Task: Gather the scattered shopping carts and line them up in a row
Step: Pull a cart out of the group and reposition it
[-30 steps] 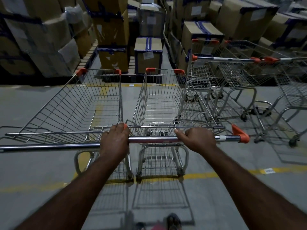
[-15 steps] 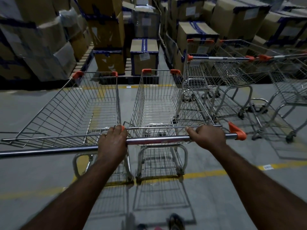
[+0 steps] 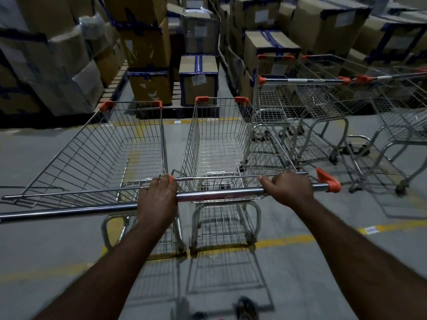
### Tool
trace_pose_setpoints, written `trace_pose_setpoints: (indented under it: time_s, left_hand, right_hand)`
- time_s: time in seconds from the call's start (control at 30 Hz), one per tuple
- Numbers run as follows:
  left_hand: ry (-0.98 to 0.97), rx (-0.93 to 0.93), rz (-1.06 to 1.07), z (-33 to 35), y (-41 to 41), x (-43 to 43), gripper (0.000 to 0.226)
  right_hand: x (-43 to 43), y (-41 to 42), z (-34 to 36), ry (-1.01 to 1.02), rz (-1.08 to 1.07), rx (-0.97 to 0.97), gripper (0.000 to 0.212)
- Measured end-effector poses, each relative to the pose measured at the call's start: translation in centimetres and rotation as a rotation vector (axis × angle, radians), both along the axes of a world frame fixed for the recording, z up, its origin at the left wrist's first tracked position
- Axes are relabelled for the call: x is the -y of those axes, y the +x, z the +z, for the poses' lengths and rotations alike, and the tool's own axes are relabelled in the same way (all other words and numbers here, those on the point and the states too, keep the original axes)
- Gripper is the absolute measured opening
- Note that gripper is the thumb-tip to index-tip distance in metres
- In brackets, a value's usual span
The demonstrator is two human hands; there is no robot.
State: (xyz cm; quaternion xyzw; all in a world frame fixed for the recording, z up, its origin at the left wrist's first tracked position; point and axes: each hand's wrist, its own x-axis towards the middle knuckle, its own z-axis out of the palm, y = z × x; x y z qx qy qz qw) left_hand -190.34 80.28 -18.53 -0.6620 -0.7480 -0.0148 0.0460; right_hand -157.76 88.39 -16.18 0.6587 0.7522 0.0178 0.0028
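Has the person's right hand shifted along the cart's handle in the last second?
Yes. The right hand slid rightward along the handle, closer to its orange end cap, covering the white label that showed between them before.

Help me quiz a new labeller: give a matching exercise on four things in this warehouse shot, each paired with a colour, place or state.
Things:
1. right hand
2. end cap
3. floor line
4. boxes

Matches:
A. orange
B. stacked at the back
C. gripping the handle
D. yellow

Pairs: 1-C, 2-A, 3-D, 4-B
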Motion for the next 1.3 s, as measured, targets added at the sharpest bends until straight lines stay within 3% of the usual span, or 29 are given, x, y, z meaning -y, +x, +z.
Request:
trace_pose_setpoints:
  time_s: [0.93,1.3]
  left_hand:
    - [-0.016,-0.092,-0.116,-0.6,-1.2,-0.2,0.051]
    - [-0.1,-0.119,-0.032,1.0,0.4,-0.4,0.064]
  right_hand:
    - [0.3,0.2,-0.8,-0.076,0.066,0.032,0.079]
    - [0.1,0.7,-1.0,-0.119,0.122,-0.048,0.088]
